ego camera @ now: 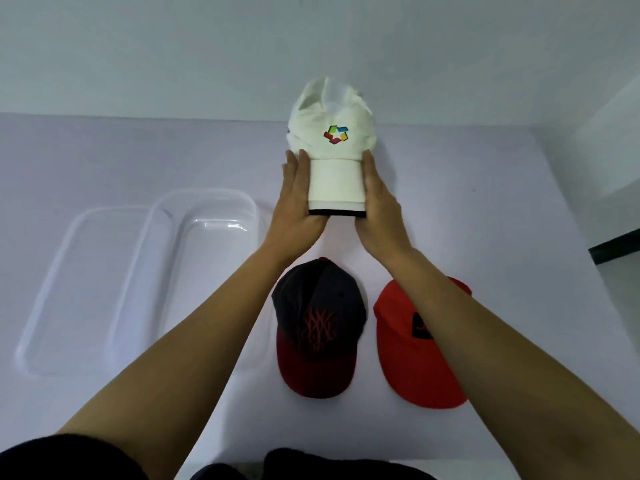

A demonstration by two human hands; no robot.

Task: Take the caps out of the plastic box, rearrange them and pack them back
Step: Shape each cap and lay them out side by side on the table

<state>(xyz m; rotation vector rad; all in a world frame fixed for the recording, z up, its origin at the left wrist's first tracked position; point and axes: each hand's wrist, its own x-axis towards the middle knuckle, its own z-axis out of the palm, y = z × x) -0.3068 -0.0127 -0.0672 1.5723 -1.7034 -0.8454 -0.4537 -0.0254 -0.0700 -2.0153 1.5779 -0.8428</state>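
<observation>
A stack of white caps [335, 157] with a coloured logo on the top one is held out over the far side of the table, and a black brim edge shows at the stack's bottom. My left hand [298, 202] presses the left side of the brims, while my right hand [375, 206] presses the right side. Nearer to me, a dark navy cap with a dark red brim [317, 327] lies flat on the table. Beside it on the right lies a red cap [412, 348], partly hidden by my right forearm.
An empty clear plastic box [207, 216] stands on the left of the white table, with its clear lid [69, 292] lying further left. A pale wall rises behind the table. The table's right edge [571, 216] drops off at the right.
</observation>
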